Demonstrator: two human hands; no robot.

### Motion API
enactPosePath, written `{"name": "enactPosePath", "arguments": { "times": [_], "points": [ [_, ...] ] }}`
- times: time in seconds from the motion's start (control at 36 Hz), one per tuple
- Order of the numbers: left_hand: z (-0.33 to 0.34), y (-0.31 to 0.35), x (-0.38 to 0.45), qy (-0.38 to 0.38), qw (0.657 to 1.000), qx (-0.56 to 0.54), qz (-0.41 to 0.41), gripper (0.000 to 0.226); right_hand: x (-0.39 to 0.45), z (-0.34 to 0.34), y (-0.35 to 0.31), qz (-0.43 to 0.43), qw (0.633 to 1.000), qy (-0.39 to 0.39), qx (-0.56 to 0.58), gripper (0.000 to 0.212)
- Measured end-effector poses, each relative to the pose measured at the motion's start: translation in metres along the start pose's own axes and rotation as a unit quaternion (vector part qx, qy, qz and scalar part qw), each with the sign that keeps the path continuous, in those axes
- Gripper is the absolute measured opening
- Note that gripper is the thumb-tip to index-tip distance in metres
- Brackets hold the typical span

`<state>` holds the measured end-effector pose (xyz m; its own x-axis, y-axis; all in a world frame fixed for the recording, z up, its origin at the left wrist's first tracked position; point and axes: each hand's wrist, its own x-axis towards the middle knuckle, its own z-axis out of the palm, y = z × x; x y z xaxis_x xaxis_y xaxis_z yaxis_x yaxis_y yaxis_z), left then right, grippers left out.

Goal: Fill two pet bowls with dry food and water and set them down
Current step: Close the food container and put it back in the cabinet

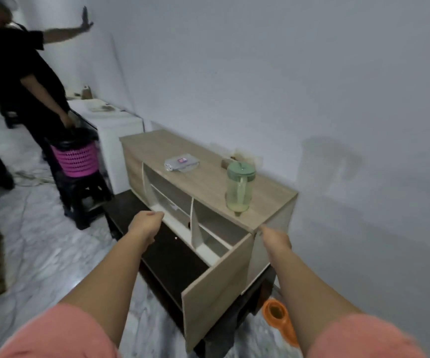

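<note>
A: Barely begun, by the look of it. No filled bowls anywhere, no dry food in view.

B: Nearest, left hand (146, 224) curled loosely, holding nothing; right hand (275, 239) at the top corner of the open door (216, 288), grip impossible to tell.

A: Orange plastic bowl (281, 319) low on the marble floor, seemingly empty.

B: Farther, matte wood-grain cabinet (183, 161), white shelves inside. On top, translucent green jug (238, 189), rounded, lidded.
</note>
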<state>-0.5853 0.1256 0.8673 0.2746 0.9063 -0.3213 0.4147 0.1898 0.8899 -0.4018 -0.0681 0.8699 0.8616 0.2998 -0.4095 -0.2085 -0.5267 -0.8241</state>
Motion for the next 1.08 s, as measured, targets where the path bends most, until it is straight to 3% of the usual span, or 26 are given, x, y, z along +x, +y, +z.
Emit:
{"name": "enactPosePath", "arguments": {
  "times": [0.17,0.25,0.33,0.39,0.47,0.67,0.94,1.08],
  "points": [
    [-0.090,0.000,0.077,0.010,1.000,-0.002,-0.003,0.047,-0.007,0.110,-0.053,-0.001,1.000,0.001,0.027,0.055],
    [-0.124,0.000,0.119,0.004,1.000,-0.001,-0.008,0.041,-0.012,0.156,-0.080,-0.008,0.998,-0.001,0.061,0.050],
    [-0.144,-0.001,0.156,0.005,1.000,0.006,-0.003,0.019,-0.005,0.193,-0.100,-0.015,0.998,-0.003,0.055,0.044],
    [-0.150,-0.003,0.180,-0.008,1.000,0.026,-0.010,0.021,0.002,0.212,-0.111,-0.018,0.999,0.002,0.029,0.040],
    [-0.149,-0.005,0.214,-0.043,0.998,0.031,-0.029,0.021,0.020,0.234,-0.123,-0.010,1.000,0.014,0.015,0.037],
    [-0.122,0.006,0.299,-0.093,0.993,0.049,-0.046,0.046,0.093,0.280,-0.160,0.016,0.999,0.048,-0.001,0.041],
    [-0.074,0.074,0.438,-0.125,0.987,0.102,-0.026,0.038,0.235,0.343,-0.242,0.053,0.998,0.045,0.014,0.046],
    [-0.048,0.103,0.500,-0.141,0.984,0.105,-0.030,0.021,0.291,0.381,-0.268,0.052,0.998,0.024,-0.017,0.040]
  ]
}}
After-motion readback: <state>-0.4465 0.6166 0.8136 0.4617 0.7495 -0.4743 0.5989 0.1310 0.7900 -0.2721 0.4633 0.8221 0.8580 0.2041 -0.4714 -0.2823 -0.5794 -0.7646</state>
